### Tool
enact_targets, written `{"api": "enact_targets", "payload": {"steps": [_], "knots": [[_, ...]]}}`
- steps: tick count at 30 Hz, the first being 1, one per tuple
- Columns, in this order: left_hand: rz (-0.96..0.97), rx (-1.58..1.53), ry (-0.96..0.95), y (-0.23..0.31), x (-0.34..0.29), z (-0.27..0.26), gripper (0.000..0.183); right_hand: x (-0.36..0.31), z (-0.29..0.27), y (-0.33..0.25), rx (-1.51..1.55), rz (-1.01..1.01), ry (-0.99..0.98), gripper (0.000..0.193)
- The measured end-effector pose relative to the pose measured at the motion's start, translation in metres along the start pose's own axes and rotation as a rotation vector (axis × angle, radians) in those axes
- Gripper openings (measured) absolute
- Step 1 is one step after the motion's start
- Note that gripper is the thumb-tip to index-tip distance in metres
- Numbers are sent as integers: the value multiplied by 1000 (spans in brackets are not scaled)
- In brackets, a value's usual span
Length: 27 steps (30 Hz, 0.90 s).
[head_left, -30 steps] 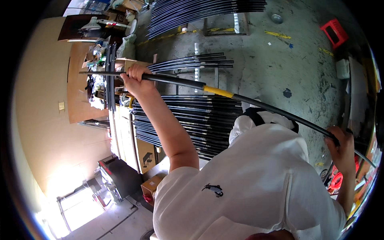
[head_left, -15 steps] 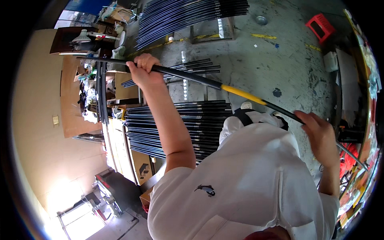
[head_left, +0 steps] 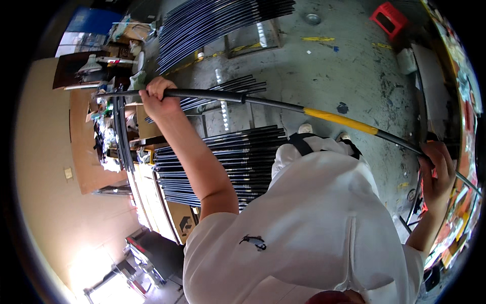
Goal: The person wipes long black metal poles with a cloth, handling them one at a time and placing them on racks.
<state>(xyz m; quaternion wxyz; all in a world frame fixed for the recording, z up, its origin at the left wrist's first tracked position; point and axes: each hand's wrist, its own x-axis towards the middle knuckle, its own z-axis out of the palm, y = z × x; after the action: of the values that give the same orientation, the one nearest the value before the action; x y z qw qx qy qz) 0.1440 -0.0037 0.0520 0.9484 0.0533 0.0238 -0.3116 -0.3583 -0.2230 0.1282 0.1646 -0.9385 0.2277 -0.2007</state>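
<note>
A long black telescopic pole (head_left: 215, 95) with a yellow section (head_left: 339, 120) runs across in front of me, sloping down to the right. Toward its far left end, my left hand (head_left: 161, 96) is closed round the thick black tube. Out of that tube comes a thinner black length, with the yellow section farther along it. My right hand (head_left: 438, 164) grips the thin part beyond the yellow, its fingers curled over the pole. The pole's right end reaches past that hand toward the cluttered edge of the view.
Many black poles lie in rows on a rack (head_left: 217, 167) below my left arm. Another bundle of poles (head_left: 217, 25) rests on a stand farther off. A red stool (head_left: 389, 20) stands at the far right. Cardboard boxes and a lamp (head_left: 91, 65) are at the left.
My hands have moved apart, the left one leftward and the right one rightward and down. A thin black length now shows between the thick tube and the yellow section.
</note>
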Motion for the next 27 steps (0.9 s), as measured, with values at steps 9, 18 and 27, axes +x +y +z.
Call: {"api": "enact_targets", "payload": {"steps": [9, 18, 27], "knots": [[-64, -5, -33, -55, -16, 9, 52, 21, 24, -38, 11, -96, -44, 38], [-195, -10, -162, -121, -51, 16, 46, 18, 59, -68, 475, 196, -281, 32], [-150, 18, -76, -97, -49, -5, 40, 9, 64, -60, 515, 268, -391, 36]]}}
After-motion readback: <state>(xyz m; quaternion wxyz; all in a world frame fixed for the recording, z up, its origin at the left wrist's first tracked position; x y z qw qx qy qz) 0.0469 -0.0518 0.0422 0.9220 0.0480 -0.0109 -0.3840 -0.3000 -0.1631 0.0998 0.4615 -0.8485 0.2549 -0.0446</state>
